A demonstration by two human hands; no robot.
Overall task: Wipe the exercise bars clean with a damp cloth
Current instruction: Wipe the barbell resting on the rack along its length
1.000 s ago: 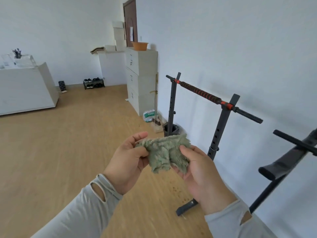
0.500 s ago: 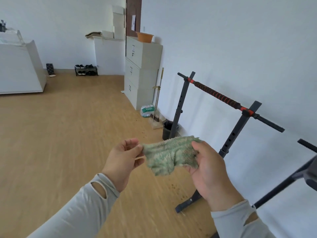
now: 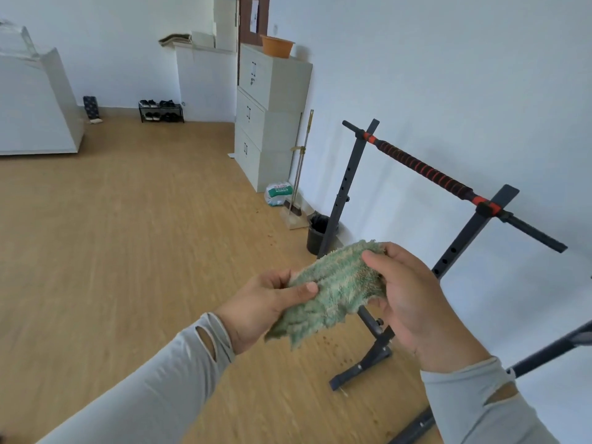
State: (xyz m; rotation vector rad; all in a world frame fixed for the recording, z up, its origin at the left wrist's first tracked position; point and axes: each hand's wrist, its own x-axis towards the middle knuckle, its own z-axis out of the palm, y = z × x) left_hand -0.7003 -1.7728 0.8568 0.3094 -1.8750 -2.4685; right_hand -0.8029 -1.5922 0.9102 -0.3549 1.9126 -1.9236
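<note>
Both the left hand [image 3: 267, 310] and right hand [image 3: 408, 296] pinch the green cloth [image 3: 330, 291] at 6 o'clock, clear of the padded bar [image 3: 426, 173] at 2 o'clock; held so loosely bunched, it may slip off mid-wipe.

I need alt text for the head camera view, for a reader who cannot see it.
Two hands, left hand and right hand, hold a fluffy green cloth between them above a wooden floor. Behind, a black exercise bar with red-striped grip rests on dark metal stands beside a white wall.
</note>
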